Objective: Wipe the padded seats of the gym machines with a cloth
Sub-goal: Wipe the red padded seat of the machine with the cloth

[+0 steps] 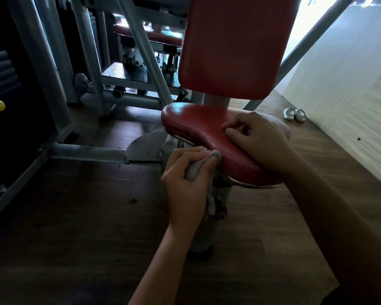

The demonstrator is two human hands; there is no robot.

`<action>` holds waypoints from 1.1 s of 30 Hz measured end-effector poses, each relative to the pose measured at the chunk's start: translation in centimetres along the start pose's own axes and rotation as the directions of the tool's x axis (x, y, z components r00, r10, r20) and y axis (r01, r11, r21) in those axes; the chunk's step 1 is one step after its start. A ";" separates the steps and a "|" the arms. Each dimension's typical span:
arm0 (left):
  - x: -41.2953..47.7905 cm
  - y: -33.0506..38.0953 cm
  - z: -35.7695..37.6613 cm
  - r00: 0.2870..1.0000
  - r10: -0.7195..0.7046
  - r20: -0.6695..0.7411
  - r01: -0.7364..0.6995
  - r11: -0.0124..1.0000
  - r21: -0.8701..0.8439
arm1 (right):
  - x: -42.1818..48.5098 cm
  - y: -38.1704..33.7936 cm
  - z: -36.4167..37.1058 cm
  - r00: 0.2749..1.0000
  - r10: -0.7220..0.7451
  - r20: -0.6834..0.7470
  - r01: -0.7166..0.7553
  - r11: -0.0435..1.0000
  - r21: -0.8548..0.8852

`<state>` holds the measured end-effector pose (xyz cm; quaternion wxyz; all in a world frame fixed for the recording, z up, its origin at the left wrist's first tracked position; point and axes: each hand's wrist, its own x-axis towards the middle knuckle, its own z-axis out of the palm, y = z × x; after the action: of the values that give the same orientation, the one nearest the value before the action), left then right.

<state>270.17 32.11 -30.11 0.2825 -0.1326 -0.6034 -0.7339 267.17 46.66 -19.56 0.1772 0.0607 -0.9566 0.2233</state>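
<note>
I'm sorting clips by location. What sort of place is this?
Most likely a gym: a red padded seat and upright backrest beside a grey steel frame, with a tread-plate footrest behind.
</note>
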 end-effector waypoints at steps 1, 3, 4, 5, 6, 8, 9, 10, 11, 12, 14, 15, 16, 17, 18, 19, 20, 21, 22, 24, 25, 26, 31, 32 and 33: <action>0.2 -0.2 -0.1 1.000 -0.002 -0.017 0.002 1.000 0.009 | 0.0 0.0 0.0 1.000 0.001 0.003 -0.001 1.000 0.002; -0.1 -0.2 0.0 1.000 0.001 -0.008 -0.001 1.000 0.008 | 0.0 0.0 0.0 1.000 -0.003 0.005 0.003 1.000 0.003; -0.4 0.0 0.0 1.000 0.006 0.007 -0.006 1.000 0.003 | 0.0 0.1 0.0 1.000 -0.008 0.004 0.008 1.000 0.001; -0.3 0.1 0.0 1.000 0.012 0.022 -0.012 1.000 0.004 | 0.1 0.1 0.1 1.000 -0.013 0.003 0.013 1.000 0.000; 0.0 0.0 -0.1 0.999 0.013 0.036 -0.014 1.000 0.012 | 0.1 0.1 0.1 1.000 -0.015 0.006 0.015 1.000 -0.001; 1.6 -0.7 -0.3 0.999 -0.005 0.036 0.003 0.999 0.044 | 0.2 0.0 0.1 1.000 -0.016 0.010 0.016 1.000 -0.001; 2.7 -1.2 -0.4 1.000 -0.022 0.020 0.021 0.998 0.064 | 0.1 0.0 0.1 1.000 -0.013 0.011 0.013 1.000 -0.001; 3.6 -1.6 -0.5 0.999 -0.035 -0.002 0.035 0.996 0.078 | 0.1 0.0 0.1 1.000 -0.013 0.016 0.013 1.000 -0.004; 4.1 -2.0 -0.5 0.999 -0.038 -0.025 0.040 0.995 0.089 | 0.2 -0.1 0.1 1.000 -0.015 0.022 0.015 1.000 -0.008; 4.1 -2.1 -0.4 0.998 -0.039 -0.044 0.043 0.995 0.095 | 0.2 -0.1 0.0 0.999 -0.019 0.028 0.020 1.000 -0.015; 2.9 -2.0 0.0 0.998 -0.035 -0.060 0.041 0.993 0.109 | 0.9 0.0 -0.1 0.999 -0.017 0.044 0.018 1.000 -0.026; 2.0 -1.9 0.1 0.998 -0.025 -0.060 0.032 0.993 0.115 | 1.5 0.1 -0.1 0.998 -0.013 0.058 0.015 0.999 -0.035; 1.5 -1.9 0.2 0.998 -0.013 -0.061 0.020 0.993 0.120 | 2.3 0.0 -0.1 0.996 -0.009 0.084 0.013 0.999 -0.051; 1.7 -2.1 0.3 0.998 -0.016 -0.064 0.024 0.993 0.117 | 3.1 0.0 0.0 0.994 -0.005 0.108 0.011 0.998 -0.057; 2.4 -2.7 0.2 0.997 -0.031 -0.070 0.039 0.993 0.116 | 3.8 -0.1 0.2 0.991 0.001 0.134 0.007 0.998 -0.059; 3.2 -3.1 0.0 0.996 -0.039 -0.080 0.049 0.991 0.124 | 4.3 -0.2 0.6 0.988 -0.004 0.152 0.014 0.998 -0.063; 4.0 -3.4 -0.2 0.996 -0.041 -0.084 0.052 0.989 0.138 | 4.7 -0.4 0.9 0.987 -0.012 0.161 0.024 0.997 -0.072; 4.3 -3.6 -0.3 0.996 -0.041 -0.080 0.053 0.987 0.149 | 4.9 -0.4 1.1 0.987 -0.014 0.162 0.027 0.996 -0.080; 4.1 -3.5 -0.2 0.997 -0.046 -0.064 0.056 0.987 0.151 | 5.0 -0.4 1.3 0.988 -0.007 0.154 0.020 0.996 -0.085; 2.9 -3.0 -0.1 0.998 -0.049 -0.025 0.052 0.988 0.146 | 5.0 -0.4 1.5 0.989 -0.001 0.150 0.015 0.995 -0.094; 2.7 -2.9 -0.1 0.999 -0.043 -0.017 0.045 0.988 0.146 | 5.0 -0.4 1.5 0.989 -0.001 0.149 0.016 0.995 -0.099; 3.0 -3.1 -0.1 0.999 -0.046 -0.021 0.048 0.987 0.151 | 5.0 -0.3 1.5 0.989 -0.003 0.149 0.018 0.994 -0.104; 4.5 -3.6 -0.1 0.994 -0.027 -0.108 0.051 0.971 0.233 | 4.9 -0.4 1.6 0.987 -0.007 0.162 0.024 0.995 -0.098; 3.8 -3.4 0.2 0.994 -0.001 -0.105 0.028 0.967 0.252 | 4.9 -0.4 1.6 0.987 -0.005 0.161 0.020 0.995 -0.093; 3.1 -3.1 0.4 0.995 0.029 -0.099 -0.002 0.966 0.258 | 4.9 -0.4 1.6 0.987 -0.003 0.159 0.017 0.996 -0.087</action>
<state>265.79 32.01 -30.86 0.3334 -0.0620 -0.6773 -0.6529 262.18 45.42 -18.96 0.1042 0.0749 -0.9763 0.1743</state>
